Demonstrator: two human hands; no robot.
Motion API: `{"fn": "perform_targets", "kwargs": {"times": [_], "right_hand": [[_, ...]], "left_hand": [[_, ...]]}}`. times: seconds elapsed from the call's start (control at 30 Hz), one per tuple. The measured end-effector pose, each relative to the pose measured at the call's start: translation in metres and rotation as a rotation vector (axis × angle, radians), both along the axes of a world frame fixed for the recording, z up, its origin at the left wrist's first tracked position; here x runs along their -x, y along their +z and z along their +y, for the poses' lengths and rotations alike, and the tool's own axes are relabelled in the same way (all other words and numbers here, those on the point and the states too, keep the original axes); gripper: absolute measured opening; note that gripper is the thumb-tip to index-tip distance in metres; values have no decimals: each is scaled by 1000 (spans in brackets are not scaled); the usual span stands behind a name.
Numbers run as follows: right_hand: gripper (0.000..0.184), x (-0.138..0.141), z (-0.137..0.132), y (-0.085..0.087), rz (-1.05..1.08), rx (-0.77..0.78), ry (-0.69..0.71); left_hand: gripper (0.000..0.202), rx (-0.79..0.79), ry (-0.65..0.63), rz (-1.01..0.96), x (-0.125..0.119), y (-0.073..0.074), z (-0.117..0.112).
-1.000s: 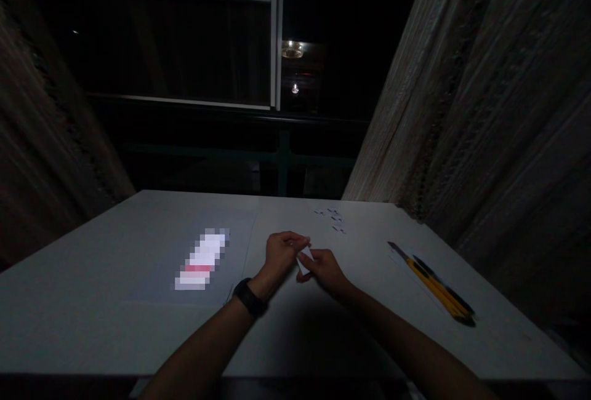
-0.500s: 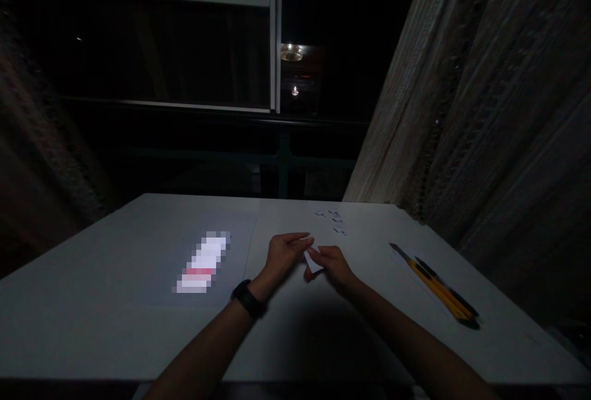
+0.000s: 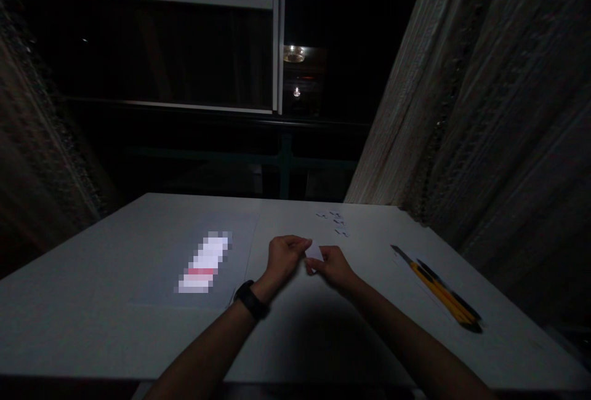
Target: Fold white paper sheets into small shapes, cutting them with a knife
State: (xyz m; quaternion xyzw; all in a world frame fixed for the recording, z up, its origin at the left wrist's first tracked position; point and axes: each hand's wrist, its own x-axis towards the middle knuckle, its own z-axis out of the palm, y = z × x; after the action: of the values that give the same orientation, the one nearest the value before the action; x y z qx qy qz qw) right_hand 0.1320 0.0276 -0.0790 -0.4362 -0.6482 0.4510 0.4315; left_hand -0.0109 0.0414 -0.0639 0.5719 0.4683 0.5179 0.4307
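A small piece of white paper (image 3: 314,250) is held up between my two hands, above the middle of the white table (image 3: 92,314). My left hand (image 3: 285,257), with a black watch (image 3: 250,300) on its wrist, pinches the paper's left edge between thumb and fingers. On the other side, my right hand (image 3: 336,266) grips the lower right of the same piece with thumb and curled fingers. Several small paper pieces with dark marks (image 3: 339,223) lie on the table beyond my hands.
At the left, a bright pixelated phone-like shape (image 3: 205,261) rests on a large white sheet (image 3: 154,292). A yellow utility knife (image 3: 438,289) lies at the right beside a dark pen (image 3: 450,289). Curtains (image 3: 401,111) and a dark window stand behind the table.
The paper is turned and more of its face shows between my hands. My left fingers are drawn together at its edge; my right fingers have shifted slightly down on it.
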Motion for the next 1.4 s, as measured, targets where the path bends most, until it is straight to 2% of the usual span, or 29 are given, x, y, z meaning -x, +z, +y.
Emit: {"fn": "perform_targets", "kwargs": {"times": [0.2, 0.47, 0.53, 0.63, 0.7, 0.87, 1.0, 1.23, 1.33, 1.4], "right_hand": [[35, 0, 3, -4, 29, 29, -60], [34, 4, 4, -11, 137, 127, -151], [34, 3, 4, -10, 159, 137, -166], [35, 2, 4, -9, 180, 130, -187], [34, 2, 4, -9, 189, 130, -175], [35, 4, 2, -7, 208, 194, -116], [36, 4, 2, -5, 225, 202, -102], [39, 1, 4, -10, 321, 204, -145], [42, 0, 4, -9, 314, 246, -90], [42, -1, 3, -6, 261, 192, -69]], "left_hand": [[30, 61, -71, -64, -1, -2, 2], [30, 2, 98, -48, -1, -5, 3], [32, 19, 75, -82, -1, -4, 3], [33, 98, -36, -169, -2, -3, 3], [30, 138, -69, -178, -2, -3, 3], [27, 164, 20, -148, -2, -1, 1], [29, 165, 20, -195, -1, 0, 1], [33, 182, -140, -265, 0, -1, 2], [30, 189, -66, -253, 1, -5, 5], [24, 187, -1, -185, 3, -8, 7]]}}
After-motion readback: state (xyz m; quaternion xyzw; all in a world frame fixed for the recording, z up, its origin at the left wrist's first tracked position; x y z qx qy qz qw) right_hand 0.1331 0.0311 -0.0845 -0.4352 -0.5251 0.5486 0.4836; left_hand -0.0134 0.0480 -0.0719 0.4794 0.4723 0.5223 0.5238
